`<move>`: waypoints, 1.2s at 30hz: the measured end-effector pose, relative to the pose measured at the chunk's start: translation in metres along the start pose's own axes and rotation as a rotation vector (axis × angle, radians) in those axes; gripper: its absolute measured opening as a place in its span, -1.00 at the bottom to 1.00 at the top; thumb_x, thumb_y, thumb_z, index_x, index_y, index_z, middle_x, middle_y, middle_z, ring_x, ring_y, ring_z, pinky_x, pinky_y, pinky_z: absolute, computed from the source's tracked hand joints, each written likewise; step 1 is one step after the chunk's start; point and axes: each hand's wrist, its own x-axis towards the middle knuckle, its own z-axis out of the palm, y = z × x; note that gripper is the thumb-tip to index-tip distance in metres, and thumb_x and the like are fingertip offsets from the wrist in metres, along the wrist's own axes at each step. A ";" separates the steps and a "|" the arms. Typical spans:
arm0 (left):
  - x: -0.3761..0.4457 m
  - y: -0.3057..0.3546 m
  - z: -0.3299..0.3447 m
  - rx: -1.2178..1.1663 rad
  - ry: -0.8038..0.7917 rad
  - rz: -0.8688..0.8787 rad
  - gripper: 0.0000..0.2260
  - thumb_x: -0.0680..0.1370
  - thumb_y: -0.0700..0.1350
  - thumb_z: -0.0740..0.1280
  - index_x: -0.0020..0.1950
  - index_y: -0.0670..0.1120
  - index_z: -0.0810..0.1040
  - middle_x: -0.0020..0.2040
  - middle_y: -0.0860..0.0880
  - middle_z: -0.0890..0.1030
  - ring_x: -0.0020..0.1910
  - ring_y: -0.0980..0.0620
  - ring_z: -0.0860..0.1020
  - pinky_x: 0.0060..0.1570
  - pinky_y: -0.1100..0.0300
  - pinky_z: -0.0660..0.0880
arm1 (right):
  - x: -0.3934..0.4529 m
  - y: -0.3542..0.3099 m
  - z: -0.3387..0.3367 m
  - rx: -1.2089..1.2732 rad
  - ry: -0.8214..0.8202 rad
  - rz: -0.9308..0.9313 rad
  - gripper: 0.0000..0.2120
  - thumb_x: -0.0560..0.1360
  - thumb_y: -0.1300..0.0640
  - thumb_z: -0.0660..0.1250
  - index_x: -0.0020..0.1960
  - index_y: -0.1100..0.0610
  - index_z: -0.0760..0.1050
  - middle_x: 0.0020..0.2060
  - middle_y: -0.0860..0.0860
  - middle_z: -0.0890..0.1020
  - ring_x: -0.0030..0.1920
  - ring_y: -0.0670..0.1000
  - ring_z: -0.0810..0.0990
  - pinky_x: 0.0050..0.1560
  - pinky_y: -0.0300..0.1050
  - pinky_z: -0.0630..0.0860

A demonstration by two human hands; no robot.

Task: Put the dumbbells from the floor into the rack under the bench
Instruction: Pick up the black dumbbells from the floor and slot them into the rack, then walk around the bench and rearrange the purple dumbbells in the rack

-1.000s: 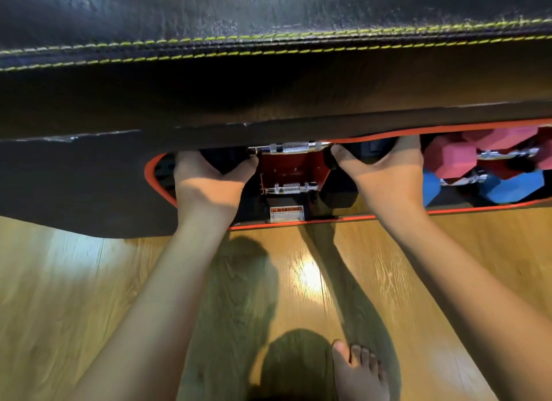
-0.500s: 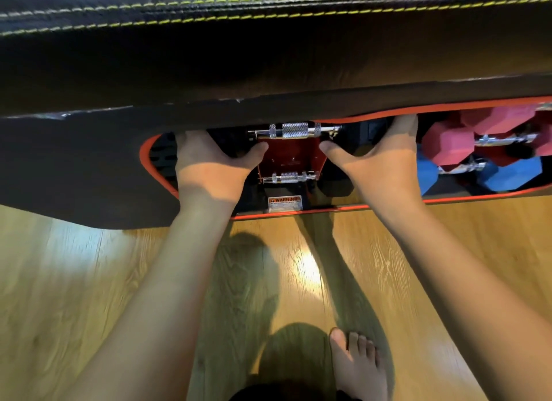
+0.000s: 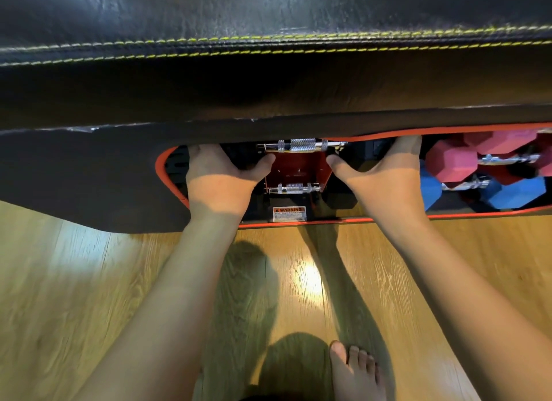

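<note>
A black dumbbell with a knurled chrome handle lies in the red rack under the bench. My left hand grips its left head and my right hand grips its right head. Both thumbs point inward. My fingers are hidden under the bench edge. A second black dumbbell sits just below it in the rack. To the right, pink dumbbells and blue dumbbells lie stacked in the rack.
The black padded bench with yellow stitching overhangs the rack and fills the top of the view. A warning label is on the rack's front. Wooden floor lies below, with my bare foot at the bottom.
Both hands stay on the upper black dumbbell's heads. My thumbs have slid slightly inward toward the handle. The view bobbed up and back.
</note>
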 end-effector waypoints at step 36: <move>-0.236 0.226 -0.594 -0.157 -0.658 0.012 -0.58 0.54 0.11 0.35 0.34 -0.02 0.49 0.30 0.01 0.54 0.28 0.04 0.49 0.29 0.13 0.40 | -0.361 -0.143 -0.534 0.458 -0.431 -0.191 -0.71 0.57 -0.04 0.33 0.23 0.07 0.52 0.20 0.02 0.54 0.21 0.00 0.52 0.25 -0.07 0.44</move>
